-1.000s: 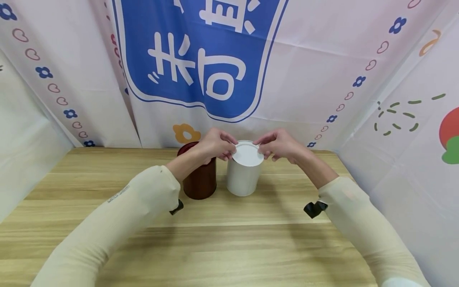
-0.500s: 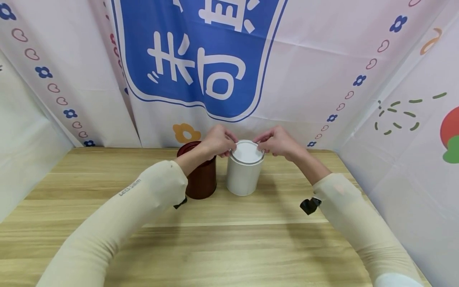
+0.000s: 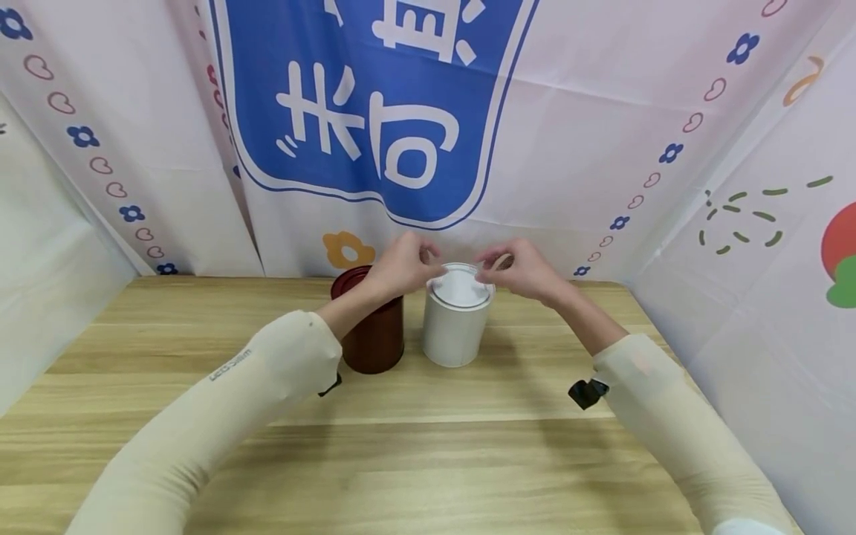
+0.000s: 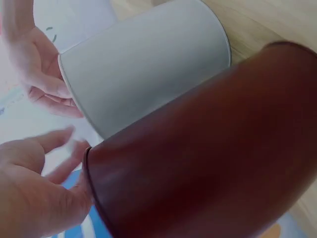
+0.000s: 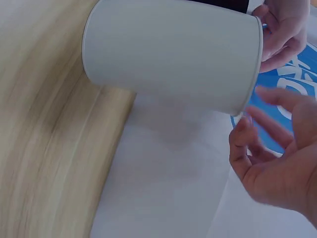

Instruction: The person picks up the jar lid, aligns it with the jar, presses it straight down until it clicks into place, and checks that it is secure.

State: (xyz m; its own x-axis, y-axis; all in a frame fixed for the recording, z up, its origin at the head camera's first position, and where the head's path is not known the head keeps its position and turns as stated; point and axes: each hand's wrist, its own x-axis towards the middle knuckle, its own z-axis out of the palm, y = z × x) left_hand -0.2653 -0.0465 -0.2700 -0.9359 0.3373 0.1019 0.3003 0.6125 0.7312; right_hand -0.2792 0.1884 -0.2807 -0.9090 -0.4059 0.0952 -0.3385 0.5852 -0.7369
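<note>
A white round can (image 3: 455,331) stands upright on the table, its white lid (image 3: 460,287) lying within the rim. My left hand (image 3: 404,266) is at the lid's left side, thumb and forefinger spread apart. On the other side my right hand (image 3: 524,273) hovers at the rim, its thumb and forefinger likewise parted. Both wrist views show fingers around the top end of the white can (image 4: 148,64), with nothing pinched. Close to its left stands a dark red can (image 3: 372,338) with a red lid, partly hidden behind my left forearm; my left fingers are near its rim in the left wrist view.
The wooden table (image 3: 428,461) ends at a hanging white cloth (image 3: 568,148) with a blue printed panel, just behind the cans. More printed cloth (image 3: 749,297) closes off the right side. Black wrist straps (image 3: 588,392) sit under the sleeves.
The white lid, pinched by both hands and overlapping the rim a second ago, now lies within the rim. Both hands' thumbs and forefingers have spread off it. The red can has not moved.
</note>
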